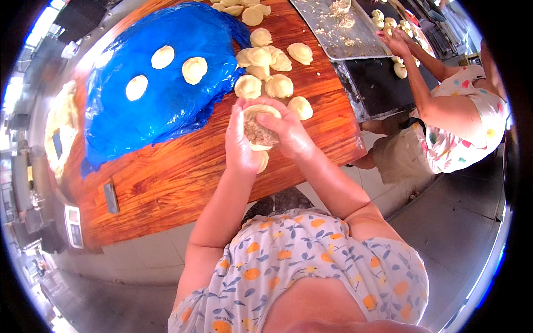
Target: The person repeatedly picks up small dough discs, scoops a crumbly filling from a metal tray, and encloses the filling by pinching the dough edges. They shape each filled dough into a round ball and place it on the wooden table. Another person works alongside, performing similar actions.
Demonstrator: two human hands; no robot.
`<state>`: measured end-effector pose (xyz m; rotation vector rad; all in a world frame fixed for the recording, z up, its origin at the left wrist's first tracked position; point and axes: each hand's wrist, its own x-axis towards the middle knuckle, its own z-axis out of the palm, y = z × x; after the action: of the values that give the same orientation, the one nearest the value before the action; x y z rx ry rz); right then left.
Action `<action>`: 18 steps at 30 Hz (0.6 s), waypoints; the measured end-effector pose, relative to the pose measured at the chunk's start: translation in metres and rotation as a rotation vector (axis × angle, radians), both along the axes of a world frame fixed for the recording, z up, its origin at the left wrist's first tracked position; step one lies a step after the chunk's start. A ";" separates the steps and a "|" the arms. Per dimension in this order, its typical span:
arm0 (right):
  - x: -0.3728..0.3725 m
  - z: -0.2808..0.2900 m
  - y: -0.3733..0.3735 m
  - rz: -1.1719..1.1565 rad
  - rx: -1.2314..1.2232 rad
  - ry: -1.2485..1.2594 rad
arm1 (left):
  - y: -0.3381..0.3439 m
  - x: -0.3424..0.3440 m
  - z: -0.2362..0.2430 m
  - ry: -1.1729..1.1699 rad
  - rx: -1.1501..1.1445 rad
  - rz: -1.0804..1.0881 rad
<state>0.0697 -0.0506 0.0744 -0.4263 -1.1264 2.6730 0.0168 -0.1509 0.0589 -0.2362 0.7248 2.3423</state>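
My left hand (pixel 241 141) and my right hand (pixel 283 127) are cupped together around a round dough piece (pixel 258 132) topped with brownish filling, with my right thumb resting on it. Another pale dough piece (pixel 262 162) shows just below, partly hidden by my left hand. Around my hands on the wooden table (pixel 155 205) lie several pale dough rounds (pixel 277 86), some overlapping. Three more rounds (pixel 194 70) rest spaced apart on a crinkled blue plastic sheet (pixel 127 116) at the left.
A co-worker (pixel 455 119) handles dough balls (pixel 400 69) at a black tray (pixel 377 89) on the right, beside a metal tray (pixel 344 30) with crumbs. A large dough mass (pixel 66 111), a dark bar (pixel 111 198) and a small scale (pixel 73 225) are at the left.
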 end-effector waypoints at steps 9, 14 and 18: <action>0.015 -0.018 -0.024 -0.228 0.014 0.190 | 0.008 0.011 -0.003 -0.013 -0.010 0.011; 0.013 0.009 -0.032 -0.370 0.186 0.041 | 0.020 0.029 0.026 0.191 -0.194 0.146; 0.013 -0.002 -0.029 -0.383 0.352 0.019 | 0.021 0.028 0.012 0.253 -0.207 0.142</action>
<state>0.0822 -0.0798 0.0721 -0.4914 -1.3225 2.0987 0.0445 -0.1298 0.0709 -0.0828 1.1092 2.4585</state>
